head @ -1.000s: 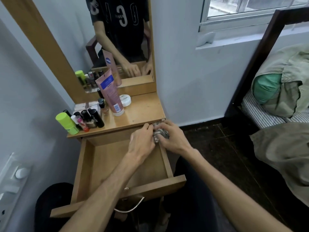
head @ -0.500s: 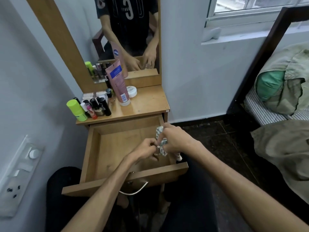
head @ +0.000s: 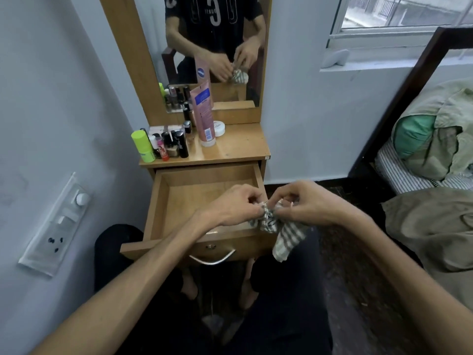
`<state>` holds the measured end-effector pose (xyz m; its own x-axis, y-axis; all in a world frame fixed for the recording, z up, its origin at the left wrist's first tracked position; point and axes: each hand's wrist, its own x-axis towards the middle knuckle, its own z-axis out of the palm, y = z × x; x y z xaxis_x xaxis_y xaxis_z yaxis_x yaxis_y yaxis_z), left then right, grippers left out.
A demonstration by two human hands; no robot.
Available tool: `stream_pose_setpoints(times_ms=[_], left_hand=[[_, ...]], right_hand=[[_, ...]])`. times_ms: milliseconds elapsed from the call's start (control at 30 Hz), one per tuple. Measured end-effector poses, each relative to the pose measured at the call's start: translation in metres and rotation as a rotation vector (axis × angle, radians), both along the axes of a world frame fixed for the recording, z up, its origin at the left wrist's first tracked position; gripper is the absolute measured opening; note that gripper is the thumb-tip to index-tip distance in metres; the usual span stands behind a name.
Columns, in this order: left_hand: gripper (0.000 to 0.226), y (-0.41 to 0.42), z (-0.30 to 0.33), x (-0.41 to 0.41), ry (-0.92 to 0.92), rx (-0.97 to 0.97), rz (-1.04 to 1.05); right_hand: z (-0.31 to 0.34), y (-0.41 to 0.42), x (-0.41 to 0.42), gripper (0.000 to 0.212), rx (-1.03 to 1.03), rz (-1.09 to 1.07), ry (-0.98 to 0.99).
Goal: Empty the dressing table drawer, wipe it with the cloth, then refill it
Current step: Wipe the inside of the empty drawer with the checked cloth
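The wooden drawer (head: 158, 201) of the dressing table is pulled out and holds nothing. A grey-and-white striped cloth (head: 284, 234) hangs over the drawer's front right corner, pinched at its top by both hands. My left hand (head: 235, 206) grips its left part, my right hand (head: 304, 203) its right part, fingers close together. On the tabletop (head: 240, 147) stand the cosmetics: a pink tube (head: 203, 116), a white jar (head: 218, 128), a lime green bottle (head: 142, 146) and several small dark bottles (head: 176, 146).
A mirror (head: 212, 47) rises behind the tabletop. A wall switch plate (head: 56, 226) is at the left. A bed (head: 422, 160) with green bedding stands at the right, dark floor between. My legs in dark trousers sit under the drawer's metal handle (head: 212, 260).
Both hands have drawn back from the drawer's far right corner to its front right corner, lifting the cloth. The cloth has come partly unbunched and now hangs down.
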<state>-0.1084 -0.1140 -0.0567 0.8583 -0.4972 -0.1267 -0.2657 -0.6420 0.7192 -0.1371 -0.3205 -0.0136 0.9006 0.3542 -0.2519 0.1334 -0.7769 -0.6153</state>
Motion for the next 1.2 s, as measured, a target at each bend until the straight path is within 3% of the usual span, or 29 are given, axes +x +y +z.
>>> stream_pose_setpoints(times_ms=[100, 267, 400, 500, 667, 767, 900, 1067, 1200], left_hand=[[0.008, 0.005, 0.0, -0.012, -0.119, 0.098, -0.097], [0.024, 0.006, -0.01, -0.034, -0.422, 0.147, -0.336], [0.01, 0.019, -0.027, -0.044, -0.603, 0.208, -0.484], [0.011, 0.028, -0.04, -0.049, -0.718, 0.313, -0.6], [0.012, 0.037, -0.036, -0.055, -0.878, 0.453, -0.789], [0.016, 0.053, -0.026, -0.055, -0.866, 0.551, -0.796], [0.021, 0.106, -0.008, -0.058, -0.682, 0.672, -0.605], [0.024, 0.178, -0.01, -0.08, -0.495, 0.896, -0.418], [0.008, 0.188, -0.012, -0.089, -0.472, 1.059, -0.421]], right_hand=[[-0.02, 0.015, -0.04, 0.016, -0.169, -0.01, -0.068], [-0.074, 0.054, -0.077, 0.035, -0.199, -0.16, -0.296], [-0.088, 0.063, -0.081, 0.04, -0.207, -0.162, -0.313], [-0.094, 0.068, -0.086, 0.049, -0.196, -0.141, -0.326], [-0.114, 0.062, -0.089, 0.024, -0.162, -0.05, -0.235], [-0.122, 0.071, -0.084, 0.023, -0.069, -0.005, -0.389], [-0.112, 0.12, -0.075, 0.02, -0.028, 0.138, -0.564], [-0.124, 0.204, -0.072, 0.018, -0.04, 0.367, -0.583], [-0.138, 0.225, -0.068, 0.023, -0.04, 0.44, -0.452]])
